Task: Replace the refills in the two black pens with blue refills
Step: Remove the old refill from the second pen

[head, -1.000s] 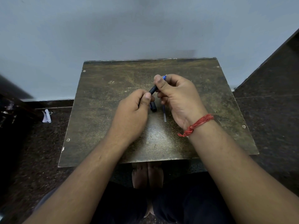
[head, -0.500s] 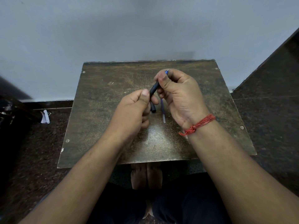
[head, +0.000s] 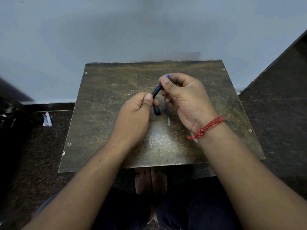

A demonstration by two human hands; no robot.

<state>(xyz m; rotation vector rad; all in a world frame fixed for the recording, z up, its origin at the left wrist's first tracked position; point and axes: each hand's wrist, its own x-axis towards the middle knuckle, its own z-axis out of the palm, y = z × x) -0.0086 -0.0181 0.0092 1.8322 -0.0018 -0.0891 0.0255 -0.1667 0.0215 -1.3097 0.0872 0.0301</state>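
Note:
Above the middle of the worn brown table (head: 103, 123), both hands hold a black pen barrel (head: 156, 91) that slants up to the right. My left hand (head: 137, 113) grips its lower end. My right hand (head: 184, 98) pinches the upper end, where a blue refill tip (head: 167, 76) sticks out. Another black pen piece (head: 157, 110) lies on the table just under my left thumb. A thin loose refill (head: 168, 115) lies beside it, to the right. A second whole black pen cannot be made out.
The table stands against a pale grey wall. Dark speckled floor surrounds it, with a crumpled white scrap (head: 47, 120) on the left. My bare feet (head: 150, 181) show below the table's front edge. A red thread band (head: 207, 127) circles my right wrist.
Both hands have lifted the pen barrel slightly off the table and my right hand has shifted a little up and to the right. The loose refill is more exposed.

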